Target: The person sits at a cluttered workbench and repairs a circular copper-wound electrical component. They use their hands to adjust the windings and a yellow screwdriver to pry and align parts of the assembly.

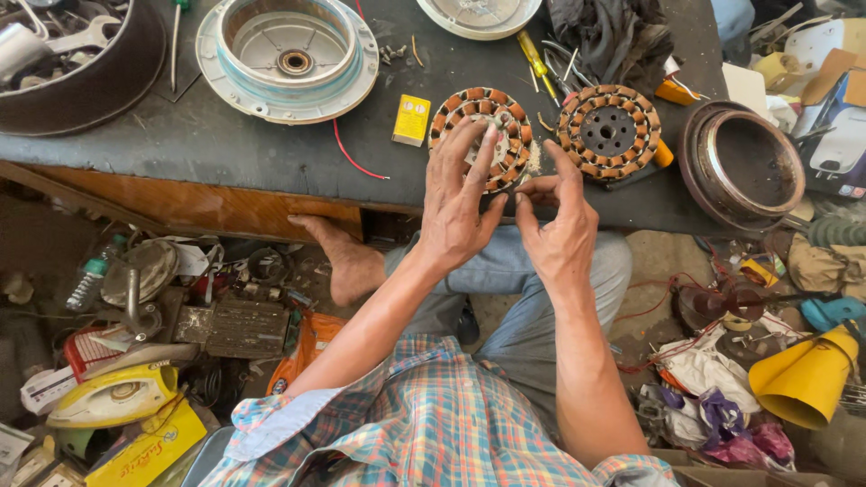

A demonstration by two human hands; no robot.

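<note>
The left hand [458,203] lies spread, fingers resting on a copper-wound stator [483,135] at twelve o'clock on the bench [225,144]. The right hand [557,221], loosely open, pinches nothing visible. A dark tub [99,81] at ten o'clock holds spanners.

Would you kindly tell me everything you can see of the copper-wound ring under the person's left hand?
The wound stator is a round ring of copper-orange coils set side by side, with a pale metal hub at its centre. It lies flat near the front edge of the dark workbench. The left hand rests its fingers across it, hiding its lower middle. A second, similar stator lies apart to its right.
</note>
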